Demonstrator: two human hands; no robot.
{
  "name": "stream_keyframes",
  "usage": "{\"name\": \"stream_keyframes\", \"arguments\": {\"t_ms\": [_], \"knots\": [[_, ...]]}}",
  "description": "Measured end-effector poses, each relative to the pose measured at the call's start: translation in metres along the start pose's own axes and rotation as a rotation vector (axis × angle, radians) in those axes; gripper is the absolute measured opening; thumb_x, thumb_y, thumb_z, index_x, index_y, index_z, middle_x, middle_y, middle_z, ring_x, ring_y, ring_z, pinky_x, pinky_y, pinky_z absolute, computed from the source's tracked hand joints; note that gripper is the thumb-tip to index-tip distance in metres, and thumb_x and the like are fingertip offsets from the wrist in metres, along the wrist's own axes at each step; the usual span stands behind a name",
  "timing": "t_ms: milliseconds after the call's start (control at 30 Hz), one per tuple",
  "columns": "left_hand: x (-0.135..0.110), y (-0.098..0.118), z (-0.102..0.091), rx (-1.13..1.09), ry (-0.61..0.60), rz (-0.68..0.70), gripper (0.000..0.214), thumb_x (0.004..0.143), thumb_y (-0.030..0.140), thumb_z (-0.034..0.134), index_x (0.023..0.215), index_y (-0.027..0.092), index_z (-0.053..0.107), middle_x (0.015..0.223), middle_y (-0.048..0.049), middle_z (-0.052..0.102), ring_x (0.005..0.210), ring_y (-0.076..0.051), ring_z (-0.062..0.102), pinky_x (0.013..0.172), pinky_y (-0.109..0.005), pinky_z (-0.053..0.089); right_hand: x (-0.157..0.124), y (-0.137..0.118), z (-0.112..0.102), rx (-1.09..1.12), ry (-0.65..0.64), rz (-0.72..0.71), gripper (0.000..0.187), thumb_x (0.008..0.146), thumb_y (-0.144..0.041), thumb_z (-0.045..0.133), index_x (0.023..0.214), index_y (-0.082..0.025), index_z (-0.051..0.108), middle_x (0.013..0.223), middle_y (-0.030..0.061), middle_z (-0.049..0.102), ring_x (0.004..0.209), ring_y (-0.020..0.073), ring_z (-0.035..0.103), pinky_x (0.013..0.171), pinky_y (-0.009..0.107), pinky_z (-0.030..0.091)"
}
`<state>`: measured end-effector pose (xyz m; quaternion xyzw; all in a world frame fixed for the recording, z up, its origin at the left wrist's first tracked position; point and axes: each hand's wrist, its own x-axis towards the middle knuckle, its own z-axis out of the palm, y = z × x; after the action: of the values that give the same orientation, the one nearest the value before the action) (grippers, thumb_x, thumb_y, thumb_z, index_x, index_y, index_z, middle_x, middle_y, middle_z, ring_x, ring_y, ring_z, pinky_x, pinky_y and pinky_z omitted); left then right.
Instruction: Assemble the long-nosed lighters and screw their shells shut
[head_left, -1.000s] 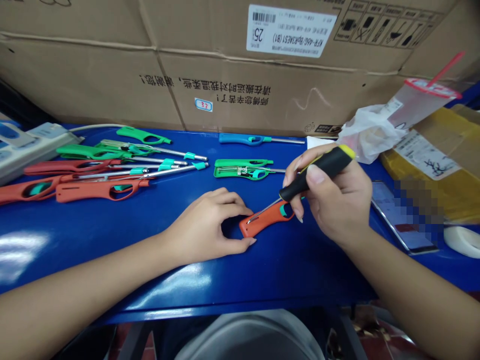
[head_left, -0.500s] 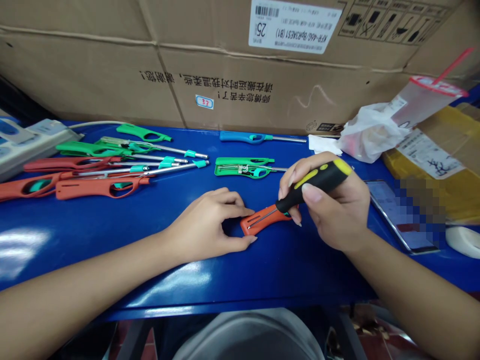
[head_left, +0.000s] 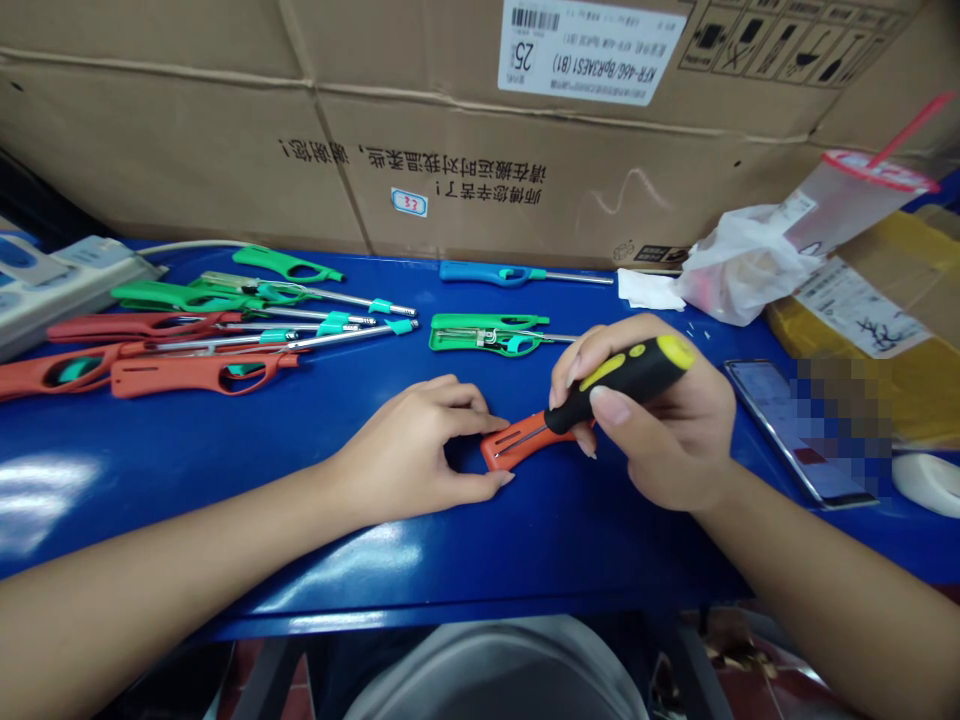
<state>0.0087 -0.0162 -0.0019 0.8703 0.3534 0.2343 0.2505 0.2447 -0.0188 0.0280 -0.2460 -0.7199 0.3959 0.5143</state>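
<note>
An orange lighter body (head_left: 511, 447) lies on the blue table (head_left: 225, 450) in front of me. My left hand (head_left: 420, 450) pinches its near end between thumb and fingers. My right hand (head_left: 660, 420) is wrapped round a black-and-yellow screwdriver (head_left: 619, 380), whose thin metal tip rests on the orange lighter body's top. The far part of the lighter body is hidden behind my right hand.
Several orange and green long-nosed lighters (head_left: 202, 335) lie at the left. A green lighter (head_left: 487, 335) and a blue one (head_left: 517, 274) lie behind my hands. A phone (head_left: 795, 425), plastic bag (head_left: 742, 262) and cup (head_left: 847, 200) are at the right, a cardboard box (head_left: 450, 130) behind.
My right hand has lowered and tilted the screwdriver flatter, sliding slightly left over the orange lighter body. My left hand has stayed put.
</note>
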Motion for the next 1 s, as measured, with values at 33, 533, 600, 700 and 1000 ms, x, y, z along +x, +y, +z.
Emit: {"name": "stream_keyframes", "arguments": {"t_ms": [33,533,600,700,1000], "knots": [[0.0001,0.0000,-0.0001,-0.002,0.000,0.001,0.032,0.085,0.036,0.084,0.113,0.021,0.083,0.095,-0.0023,0.074,0.089,-0.020,0.065,0.085,-0.036,0.051,0.0001,0.0003,0.0004,-0.003,0.000,-0.005,0.009,0.098,-0.030,0.071,0.105,-0.027,0.067,0.091,0.0033,0.067,0.068,0.0152,0.064,0.052,0.028,0.054],[-0.0007,0.0005,0.0005,0.005,0.000,0.004,0.031,0.085,0.036,0.084,0.112,0.021,0.083,0.096,-0.0020,0.074,0.089,-0.019,0.065,0.086,-0.036,0.052,0.0009,0.0001,0.0002,0.005,-0.025,-0.057,0.010,0.096,-0.024,0.071,0.105,-0.025,0.066,0.091,0.0038,0.067,0.068,0.0152,0.063,0.053,0.028,0.053],[-0.0005,0.0001,0.0004,0.004,0.002,0.005,0.032,0.085,0.036,0.084,0.113,0.021,0.082,0.096,-0.0020,0.074,0.090,-0.019,0.065,0.086,-0.036,0.052,0.0011,0.0005,0.0001,0.007,-0.024,-0.064,0.009,0.097,-0.024,0.071,0.105,-0.024,0.066,0.090,0.0039,0.066,0.068,0.0152,0.063,0.053,0.028,0.053],[-0.0001,-0.0003,0.0004,0.006,0.002,0.001,0.031,0.085,0.036,0.083,0.113,0.022,0.082,0.097,-0.0020,0.074,0.090,-0.019,0.065,0.087,-0.036,0.052,0.0010,0.0004,-0.0002,-0.009,-0.015,-0.065,0.009,0.096,-0.023,0.071,0.104,-0.024,0.066,0.090,0.0041,0.066,0.069,0.0153,0.063,0.053,0.028,0.053],[-0.0005,0.0004,0.0002,0.004,0.000,-0.001,0.031,0.085,0.036,0.084,0.112,0.021,0.083,0.096,-0.0019,0.074,0.090,-0.020,0.066,0.086,-0.036,0.053,0.0011,-0.0002,0.0006,-0.003,-0.008,-0.063,0.006,0.098,-0.024,0.069,0.103,-0.024,0.066,0.088,0.0039,0.066,0.068,0.0152,0.063,0.052,0.029,0.053]]}}
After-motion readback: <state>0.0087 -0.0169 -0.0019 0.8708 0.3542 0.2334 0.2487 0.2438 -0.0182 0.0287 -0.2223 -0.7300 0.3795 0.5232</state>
